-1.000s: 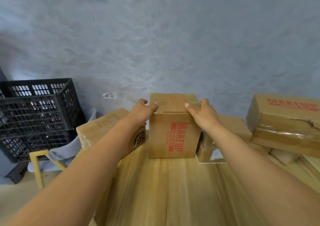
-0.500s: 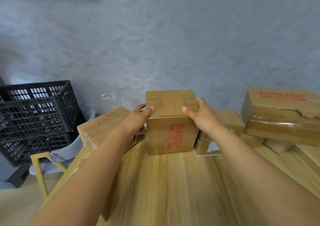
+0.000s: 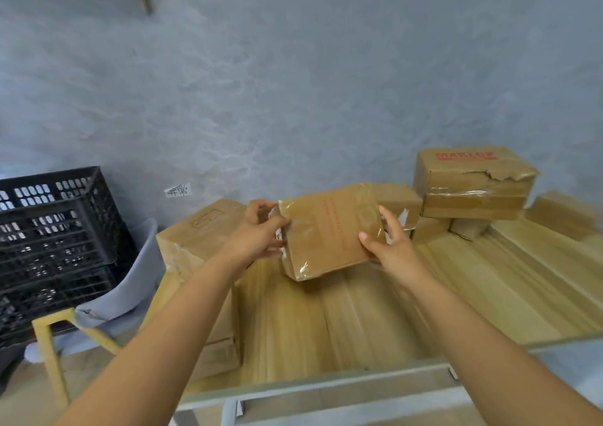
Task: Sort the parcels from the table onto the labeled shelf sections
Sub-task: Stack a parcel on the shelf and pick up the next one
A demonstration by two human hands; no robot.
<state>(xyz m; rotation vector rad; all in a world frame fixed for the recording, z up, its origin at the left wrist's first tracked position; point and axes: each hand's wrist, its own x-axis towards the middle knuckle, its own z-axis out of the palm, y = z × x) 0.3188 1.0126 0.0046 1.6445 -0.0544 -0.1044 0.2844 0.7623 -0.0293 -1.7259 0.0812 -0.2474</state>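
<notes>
Moved: taped brown cardboard parcel (image 3: 329, 230) is now tipping off the pale wooden surface (image 3: 489, 279).
Fingers: left hand (image 3: 257, 233) and right hand (image 3: 391, 243) are clasping its sides.
Next: carrying it to its shelf section.

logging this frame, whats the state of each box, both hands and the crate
held parcel: lifted, tilted, taped shut
left hand: fingers gripping its left side
right hand: fingers gripping its right side
makeup box: stacked on smaller boxes, top edge torn
large box: resting at table's left edge
black crate: upright, beside table
</notes>
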